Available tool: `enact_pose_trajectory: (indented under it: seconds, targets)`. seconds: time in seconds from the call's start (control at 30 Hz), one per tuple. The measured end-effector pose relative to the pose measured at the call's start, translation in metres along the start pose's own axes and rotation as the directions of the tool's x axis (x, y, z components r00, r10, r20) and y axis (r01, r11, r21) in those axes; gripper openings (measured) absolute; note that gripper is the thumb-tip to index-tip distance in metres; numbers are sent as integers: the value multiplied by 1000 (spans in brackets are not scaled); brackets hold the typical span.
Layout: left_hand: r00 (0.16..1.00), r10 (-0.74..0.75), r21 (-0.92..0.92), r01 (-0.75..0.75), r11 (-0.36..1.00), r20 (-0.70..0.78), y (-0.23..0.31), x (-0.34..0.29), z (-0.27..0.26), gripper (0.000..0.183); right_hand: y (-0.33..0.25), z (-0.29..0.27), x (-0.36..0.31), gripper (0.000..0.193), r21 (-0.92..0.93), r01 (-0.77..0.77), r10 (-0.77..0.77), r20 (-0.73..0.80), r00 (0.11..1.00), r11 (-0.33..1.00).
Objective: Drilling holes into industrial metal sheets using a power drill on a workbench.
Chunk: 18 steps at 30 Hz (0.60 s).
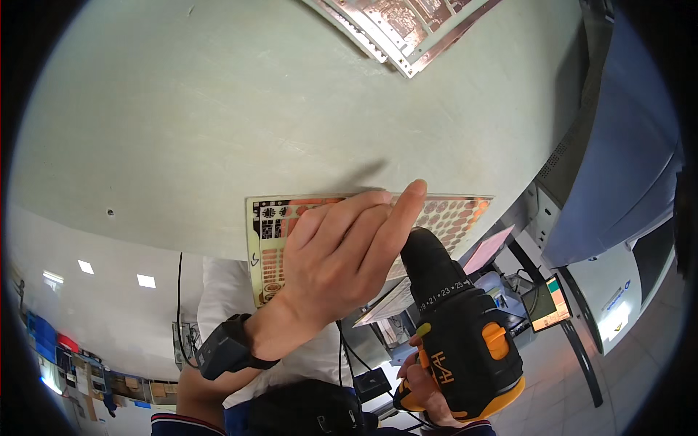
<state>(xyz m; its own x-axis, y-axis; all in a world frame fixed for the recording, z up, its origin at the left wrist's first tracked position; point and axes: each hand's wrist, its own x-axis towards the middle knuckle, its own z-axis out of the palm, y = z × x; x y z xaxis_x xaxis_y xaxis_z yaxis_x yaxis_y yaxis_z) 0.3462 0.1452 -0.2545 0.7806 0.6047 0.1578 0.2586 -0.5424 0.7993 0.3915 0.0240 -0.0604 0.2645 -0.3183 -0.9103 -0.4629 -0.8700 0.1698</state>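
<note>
A patterned circuit board panel [269, 258] with copper-coloured shapes lies at the table's near edge. Across its middle rests my left hand [334, 254], fingers stretched out and close together, the tips reaching the panel's far edge. Its thumb is hidden, and a black band circles the wrist. My right hand [422, 385] grips a black and orange cordless drill [462, 349], whose nose points up toward the panel, right beside my left index finger. Any bit in the drill's chuck is out of sight behind that finger and the nose.
More copper-coloured panels [418, 36] lie at the far side of the pale table [182, 131]. A large blue-grey machine [625, 145] stands at the right, near a lit screen [549, 305]. Cables [349, 349] and a small black box [371, 384] hang before my body.
</note>
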Motion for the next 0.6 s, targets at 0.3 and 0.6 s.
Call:
enact_pose_trajectory:
  seconds: [0.3, 0.6]
  targets:
    - [999, 30, 43, -29, 999, -21, -2, 2, 1, 40, 2, 4, 6, 51, 360, 137, -130, -46, 991, 923]
    - [999, 46, 82, -44, 996, -22, -5, 2, 3, 40, 20, 6, 13, 53, 24, 406, -404, -54, 913, 914]
